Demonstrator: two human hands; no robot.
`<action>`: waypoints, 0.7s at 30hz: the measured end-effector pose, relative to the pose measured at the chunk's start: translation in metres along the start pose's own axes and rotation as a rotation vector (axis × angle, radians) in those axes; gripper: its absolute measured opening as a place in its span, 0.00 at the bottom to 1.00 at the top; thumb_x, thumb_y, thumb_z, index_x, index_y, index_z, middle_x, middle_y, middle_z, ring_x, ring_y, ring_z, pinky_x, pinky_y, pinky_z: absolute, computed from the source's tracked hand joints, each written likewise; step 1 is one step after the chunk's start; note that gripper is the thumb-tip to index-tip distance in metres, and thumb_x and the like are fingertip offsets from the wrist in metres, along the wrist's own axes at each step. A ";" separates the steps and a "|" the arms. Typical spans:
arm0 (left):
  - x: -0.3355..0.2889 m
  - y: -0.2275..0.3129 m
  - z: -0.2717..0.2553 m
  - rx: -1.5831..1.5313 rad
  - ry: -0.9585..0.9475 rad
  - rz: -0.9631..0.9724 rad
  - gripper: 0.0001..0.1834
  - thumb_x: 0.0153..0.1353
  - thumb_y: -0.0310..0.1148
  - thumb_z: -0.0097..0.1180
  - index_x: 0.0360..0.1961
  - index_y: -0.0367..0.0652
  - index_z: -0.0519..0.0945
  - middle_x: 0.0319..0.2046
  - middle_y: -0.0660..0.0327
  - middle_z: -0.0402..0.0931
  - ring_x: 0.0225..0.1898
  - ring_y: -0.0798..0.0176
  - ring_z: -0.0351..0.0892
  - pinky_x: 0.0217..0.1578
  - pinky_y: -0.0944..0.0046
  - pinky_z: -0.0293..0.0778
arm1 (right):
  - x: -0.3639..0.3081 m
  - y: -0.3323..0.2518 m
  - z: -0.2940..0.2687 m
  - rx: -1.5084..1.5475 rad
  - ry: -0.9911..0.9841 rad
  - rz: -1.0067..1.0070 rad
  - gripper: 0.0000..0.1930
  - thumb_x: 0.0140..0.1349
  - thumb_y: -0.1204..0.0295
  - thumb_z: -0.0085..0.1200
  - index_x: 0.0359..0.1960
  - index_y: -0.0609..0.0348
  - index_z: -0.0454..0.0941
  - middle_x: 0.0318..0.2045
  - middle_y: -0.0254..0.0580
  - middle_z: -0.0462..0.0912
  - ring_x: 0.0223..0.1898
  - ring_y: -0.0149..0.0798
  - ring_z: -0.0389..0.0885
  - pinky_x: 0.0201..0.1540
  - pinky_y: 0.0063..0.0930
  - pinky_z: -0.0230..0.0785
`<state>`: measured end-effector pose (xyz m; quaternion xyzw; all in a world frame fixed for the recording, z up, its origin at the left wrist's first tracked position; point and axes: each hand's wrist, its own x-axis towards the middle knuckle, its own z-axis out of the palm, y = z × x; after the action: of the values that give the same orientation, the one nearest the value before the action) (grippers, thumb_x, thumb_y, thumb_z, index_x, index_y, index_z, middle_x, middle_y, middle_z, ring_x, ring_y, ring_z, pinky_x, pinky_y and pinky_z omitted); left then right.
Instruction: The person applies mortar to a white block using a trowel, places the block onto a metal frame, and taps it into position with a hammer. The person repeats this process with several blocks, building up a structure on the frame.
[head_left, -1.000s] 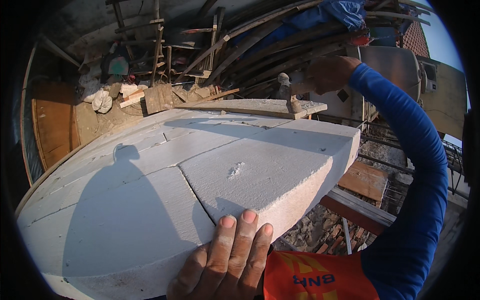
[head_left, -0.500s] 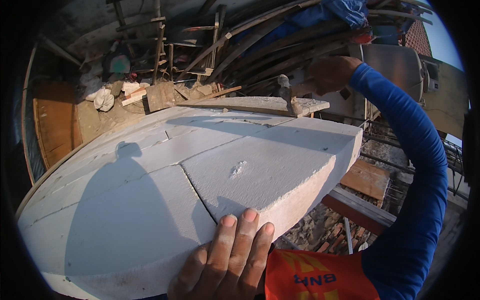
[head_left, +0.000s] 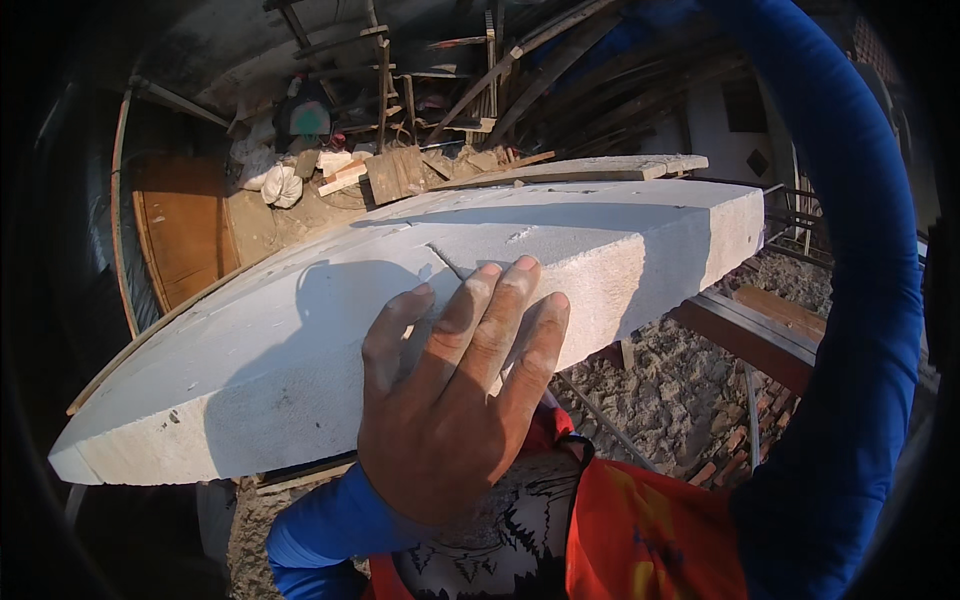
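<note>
The left hand [head_left: 445,410] lay over the near edge of the white blocks [head_left: 290,410], its fingers well spread and slightly bent, its palm toward the front face and its fingertips at the top edge, beside the dark seam [head_left: 444,262] between two of them. It had closed around nothing. The right arm [head_left: 860,230], in a blue sleeve, rose along the right side and left the view at the top, so the right hand was hidden and I could not tell how far open it was or what it held. The blocks stretched across the middle, flat on top and set close together, the right-hand one ending in a pale corner partly in shade. A broad shadow [head_left: 330,330] fell across the left part of them. A plank [head_left: 590,168] lay along their far side. Below on the right, a beam [head_left: 750,335] ran above rough ground with loose bricks [head_left: 735,450]. The person's red vest [head_left: 650,530] showed at the bottom. Beyond, to the left, stood a brown panel [head_left: 185,225], with a white sack [head_left: 282,187] near it; the dim shapes farther back were probably stacked poles [head_left: 560,85].
</note>
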<state>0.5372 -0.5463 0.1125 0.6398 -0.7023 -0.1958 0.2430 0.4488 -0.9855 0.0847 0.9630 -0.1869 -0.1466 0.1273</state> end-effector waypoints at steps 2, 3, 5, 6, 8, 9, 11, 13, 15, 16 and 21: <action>0.005 0.000 -0.010 0.050 -0.001 0.012 0.34 0.55 0.37 0.71 0.64 0.47 0.78 0.62 0.58 0.78 0.66 0.54 0.73 0.68 0.48 0.63 | 0.015 -0.025 -0.036 0.115 0.136 0.146 0.20 0.65 0.63 0.59 0.54 0.61 0.78 0.39 0.51 0.85 0.36 0.46 0.87 0.40 0.42 0.81; 0.005 -0.001 -0.015 0.049 0.006 0.031 0.38 0.52 0.38 0.74 0.65 0.45 0.76 0.62 0.55 0.76 0.66 0.52 0.72 0.68 0.47 0.63 | 0.019 -0.035 -0.054 0.174 0.212 0.211 0.19 0.65 0.63 0.58 0.53 0.62 0.78 0.39 0.52 0.85 0.36 0.46 0.86 0.40 0.42 0.81; 0.003 -0.006 -0.025 0.052 0.020 0.077 0.45 0.46 0.39 0.78 0.67 0.40 0.73 0.63 0.49 0.74 0.66 0.47 0.71 0.67 0.45 0.64 | 0.016 -0.056 -0.093 0.309 0.378 0.321 0.19 0.65 0.64 0.57 0.52 0.64 0.78 0.38 0.53 0.85 0.35 0.46 0.86 0.40 0.42 0.80; 0.002 -0.012 -0.027 0.021 0.014 0.090 0.47 0.46 0.40 0.78 0.68 0.41 0.71 0.64 0.48 0.74 0.66 0.45 0.71 0.68 0.44 0.63 | 0.012 -0.064 -0.115 0.370 0.467 0.358 0.18 0.65 0.65 0.57 0.51 0.65 0.78 0.38 0.54 0.85 0.35 0.46 0.86 0.39 0.42 0.80; 0.003 -0.028 -0.031 -0.044 0.018 0.098 0.51 0.44 0.40 0.80 0.70 0.41 0.68 0.64 0.46 0.73 0.67 0.41 0.69 0.70 0.44 0.62 | -0.007 -0.091 -0.160 0.488 0.633 0.398 0.18 0.65 0.65 0.56 0.50 0.66 0.78 0.38 0.55 0.84 0.34 0.47 0.86 0.39 0.42 0.80; 0.008 -0.030 -0.037 -0.033 0.000 0.108 0.52 0.43 0.45 0.81 0.68 0.37 0.69 0.63 0.44 0.73 0.66 0.40 0.71 0.69 0.45 0.65 | -0.024 -0.105 -0.177 0.546 0.699 0.413 0.18 0.65 0.66 0.56 0.49 0.67 0.78 0.38 0.56 0.84 0.34 0.47 0.86 0.39 0.43 0.80; 0.015 -0.032 -0.033 0.044 -0.074 0.105 0.52 0.44 0.49 0.80 0.67 0.35 0.70 0.63 0.43 0.73 0.65 0.40 0.72 0.67 0.45 0.67 | -0.080 -0.135 -0.208 0.661 0.801 0.442 0.17 0.64 0.67 0.55 0.48 0.69 0.78 0.37 0.57 0.84 0.33 0.47 0.86 0.38 0.43 0.79; 0.028 -0.016 -0.036 0.131 -0.251 0.043 0.51 0.45 0.54 0.78 0.64 0.31 0.73 0.60 0.41 0.75 0.63 0.40 0.74 0.64 0.45 0.70 | -0.158 -0.185 -0.233 0.843 0.837 0.465 0.17 0.66 0.68 0.53 0.51 0.71 0.76 0.40 0.57 0.83 0.35 0.45 0.85 0.40 0.42 0.79; 0.015 -0.027 -0.030 0.132 -0.138 -0.049 0.49 0.46 0.53 0.77 0.62 0.30 0.74 0.57 0.41 0.77 0.61 0.41 0.76 0.63 0.47 0.71 | -0.182 -0.216 -0.225 0.974 0.733 0.383 0.20 0.68 0.65 0.56 0.56 0.66 0.75 0.44 0.56 0.83 0.40 0.45 0.86 0.43 0.41 0.79; 0.018 -0.026 -0.026 0.121 -0.101 -0.015 0.47 0.47 0.53 0.77 0.61 0.30 0.75 0.56 0.41 0.78 0.60 0.41 0.76 0.63 0.47 0.71 | -0.211 -0.223 -0.219 0.986 0.666 0.454 0.22 0.69 0.63 0.58 0.59 0.64 0.74 0.46 0.55 0.84 0.43 0.44 0.86 0.44 0.40 0.79; 0.019 -0.023 -0.013 0.101 0.014 0.161 0.44 0.50 0.51 0.75 0.61 0.31 0.76 0.56 0.42 0.79 0.60 0.43 0.77 0.62 0.51 0.73 | -0.312 -0.273 -0.171 0.827 0.644 0.682 0.27 0.71 0.61 0.60 0.65 0.64 0.71 0.43 0.58 0.86 0.44 0.46 0.87 0.47 0.37 0.78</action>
<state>0.5622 -0.5675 0.1109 0.5941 -0.7587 -0.1354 0.2303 0.3163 -0.5837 0.2345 0.8144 -0.4775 0.2846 -0.1665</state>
